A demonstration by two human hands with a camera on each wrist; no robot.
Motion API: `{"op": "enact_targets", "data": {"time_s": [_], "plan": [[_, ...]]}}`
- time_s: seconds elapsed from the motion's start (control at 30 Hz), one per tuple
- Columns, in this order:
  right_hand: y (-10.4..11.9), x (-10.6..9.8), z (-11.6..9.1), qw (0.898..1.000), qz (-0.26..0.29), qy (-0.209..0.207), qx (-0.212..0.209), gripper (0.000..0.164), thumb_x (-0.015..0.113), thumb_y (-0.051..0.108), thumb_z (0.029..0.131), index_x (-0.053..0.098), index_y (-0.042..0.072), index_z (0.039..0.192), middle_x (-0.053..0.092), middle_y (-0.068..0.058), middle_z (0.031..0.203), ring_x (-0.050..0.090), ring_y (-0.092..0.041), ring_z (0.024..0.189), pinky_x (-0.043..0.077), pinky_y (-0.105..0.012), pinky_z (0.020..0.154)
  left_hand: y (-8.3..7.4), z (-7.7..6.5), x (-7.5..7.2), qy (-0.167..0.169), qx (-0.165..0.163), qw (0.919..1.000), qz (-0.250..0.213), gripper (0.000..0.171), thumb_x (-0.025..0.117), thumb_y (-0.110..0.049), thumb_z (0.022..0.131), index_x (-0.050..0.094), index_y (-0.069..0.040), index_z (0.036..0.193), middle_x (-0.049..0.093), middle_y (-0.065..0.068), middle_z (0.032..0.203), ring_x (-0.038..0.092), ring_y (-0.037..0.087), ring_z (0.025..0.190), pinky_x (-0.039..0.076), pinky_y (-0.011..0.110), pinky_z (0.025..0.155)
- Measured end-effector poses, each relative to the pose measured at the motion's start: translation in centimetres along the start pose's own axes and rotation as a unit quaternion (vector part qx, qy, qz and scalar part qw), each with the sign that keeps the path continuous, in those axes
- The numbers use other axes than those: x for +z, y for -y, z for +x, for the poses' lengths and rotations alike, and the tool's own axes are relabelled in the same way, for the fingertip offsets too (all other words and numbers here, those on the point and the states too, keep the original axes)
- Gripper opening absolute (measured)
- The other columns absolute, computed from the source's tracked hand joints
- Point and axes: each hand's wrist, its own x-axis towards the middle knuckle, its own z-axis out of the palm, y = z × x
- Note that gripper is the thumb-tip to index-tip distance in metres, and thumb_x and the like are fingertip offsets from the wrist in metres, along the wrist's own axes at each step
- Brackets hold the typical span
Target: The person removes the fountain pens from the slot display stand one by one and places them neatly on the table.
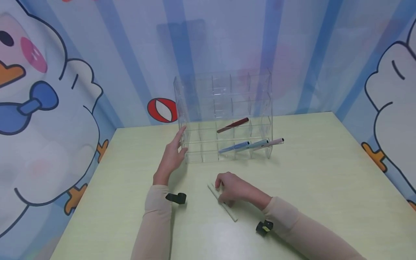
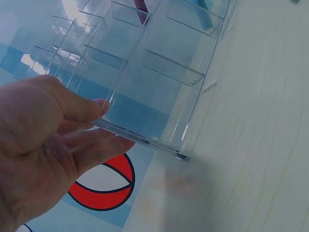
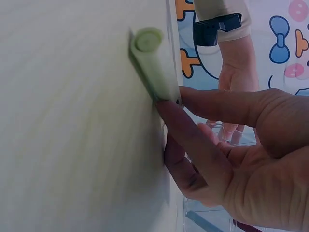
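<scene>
A clear acrylic rack (image 1: 208, 142) with rows of compartments stands at the back of the table. My left hand (image 1: 171, 157) grips its left side panel, thumb on one face and fingers on the other, as the left wrist view shows. Nearer to me, a pale green pen (image 1: 230, 213) lies slanted on the tabletop. My right hand (image 1: 236, 187) pinches it between thumb and fingers; the pen's round end (image 3: 148, 39) sticks out past the fingertips in the right wrist view. The curled fingers hide part of its length.
In the rack's lowest row lie a blue pen (image 1: 234, 147), a teal pen (image 1: 259, 144) and a pink pen (image 1: 275, 142). A dark red pen (image 1: 233, 125) rests one row higher. Behind the rack hangs a cartoon-printed blue backdrop (image 1: 224, 32).
</scene>
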Motion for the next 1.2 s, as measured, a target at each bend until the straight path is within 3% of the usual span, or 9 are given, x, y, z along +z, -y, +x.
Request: {"op": "enact_targets", "data": {"time_s": [0.13, 0.33, 0.63, 0.93, 1.1, 1.2], "plan": [[0.0, 0.3, 0.2, 1.000, -0.014, -0.024, -0.013, 0.030, 0.082, -0.004, 0.073, 0.063, 0.003, 0.095, 0.050, -0.012, 0.099, 0.056, -0.017, 0.064, 0.052, -0.028, 0.051, 0.0, 0.0, 0.0, 0.000, 0.004, 1.0000, 0.001, 0.081, 0.059, 0.003, 0.098, 0.019, -0.027, 0.161, 0.024, 0.011, 0.163, 0.043, 0.043, 0.136, 0.042, 0.051, 0.108], [0.1, 0.3, 0.4, 0.998, -0.035, -0.051, -0.032, 0.024, 0.078, -0.002, 0.076, 0.067, 0.001, 0.097, 0.051, -0.010, 0.098, 0.052, -0.018, 0.075, 0.047, -0.026, 0.057, -0.1, 0.1, -0.1, 0.001, 0.001, 1.0000, 0.003, 0.082, 0.059, 0.002, 0.098, 0.018, -0.031, 0.161, 0.025, 0.009, 0.164, 0.043, 0.041, 0.137, 0.043, 0.050, 0.108], [0.1, 0.3, 0.6, 0.998, -0.022, -0.047, -0.026, 0.025, 0.077, -0.002, 0.079, 0.067, -0.002, 0.101, 0.053, -0.010, 0.097, 0.053, -0.015, 0.068, 0.048, -0.025, 0.055, 0.1, 0.1, -0.1, 0.003, 0.002, 1.0000, -0.001, 0.080, 0.060, 0.001, 0.098, 0.019, -0.027, 0.161, 0.024, 0.011, 0.164, 0.043, 0.042, 0.136, 0.043, 0.051, 0.107], [0.1, 0.1, 0.3, 0.999, 0.024, -0.039, -0.020, 0.026, 0.075, -0.005, 0.079, 0.065, -0.003, 0.104, 0.054, -0.013, 0.102, 0.060, -0.014, 0.061, 0.055, -0.026, 0.052, 0.2, 0.0, 0.1, 0.000, -0.003, 1.0000, -0.005, 0.082, 0.060, 0.002, 0.098, 0.019, -0.031, 0.161, 0.025, 0.010, 0.163, 0.044, 0.043, 0.136, 0.044, 0.053, 0.106], [0.7, -1.4, -0.5, 0.995, 0.084, -0.040, -0.025, 0.028, 0.071, -0.002, 0.085, 0.062, -0.005, 0.111, 0.053, -0.020, 0.109, 0.067, -0.022, 0.065, 0.060, -0.031, 0.057, 0.3, 0.1, 0.1, -0.001, 0.001, 1.0000, -0.005, 0.081, 0.060, 0.002, 0.097, 0.020, -0.029, 0.161, 0.025, 0.011, 0.163, 0.044, 0.043, 0.136, 0.044, 0.053, 0.106], [1.3, -2.5, -1.2, 0.994, 0.090, -0.045, -0.039, 0.028, 0.071, 0.001, 0.088, 0.062, -0.004, 0.114, 0.053, -0.022, 0.110, 0.067, -0.026, 0.073, 0.060, -0.033, 0.060, 0.3, 0.1, 0.0, -0.001, 0.007, 1.0000, -0.005, 0.081, 0.060, 0.002, 0.097, 0.020, -0.028, 0.161, 0.025, 0.011, 0.163, 0.044, 0.042, 0.136, 0.044, 0.052, 0.106]]}}
